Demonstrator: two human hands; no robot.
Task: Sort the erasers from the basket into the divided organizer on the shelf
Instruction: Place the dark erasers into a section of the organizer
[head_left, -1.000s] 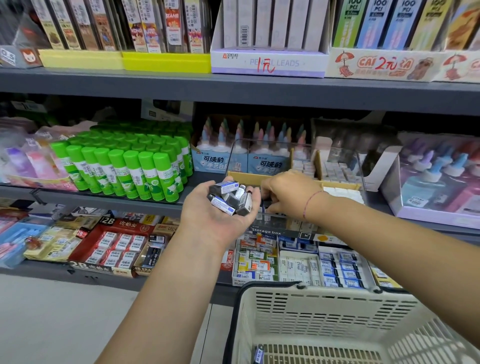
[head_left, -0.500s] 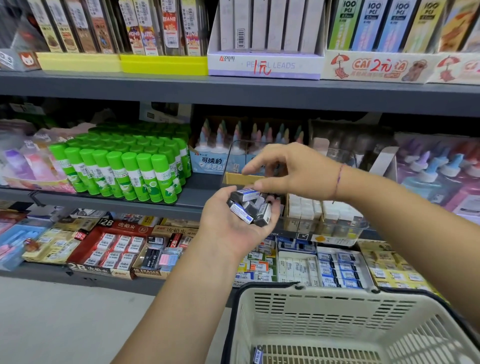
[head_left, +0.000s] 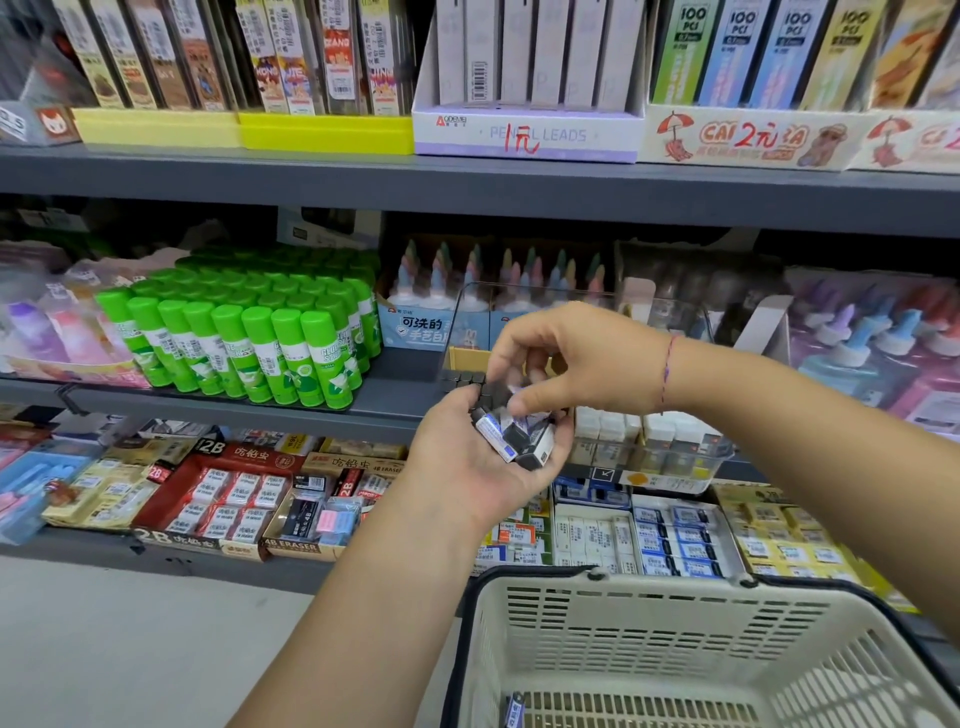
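My left hand (head_left: 462, 462) is palm up in front of the shelf and cups several small erasers (head_left: 514, 431), dark with white and blue sleeves. My right hand (head_left: 566, 358) hovers just above the pile, its thumb and fingertips pinching one eraser at the top of it. Behind both hands stands the clear divided organizer (head_left: 670, 457) on the middle shelf, with rows of dark erasers at its left and white ones at its right. The cream plastic basket (head_left: 623, 634) sits at the bottom right; one eraser (head_left: 514, 709) lies on its floor.
Green glue sticks (head_left: 249, 343) stand left of the organizer, glue bottles (head_left: 493, 296) behind it. Boxed erasers (head_left: 234, 499) fill the lower shelf. Pencil-lead boxes (head_left: 530, 130) line the upper shelf. Grey floor (head_left: 130, 639) lies at the lower left.
My right hand came back from the organizer, rose over my left palm and dropped its fingertips onto the eraser pile. My left hand shifted slightly right and lower.
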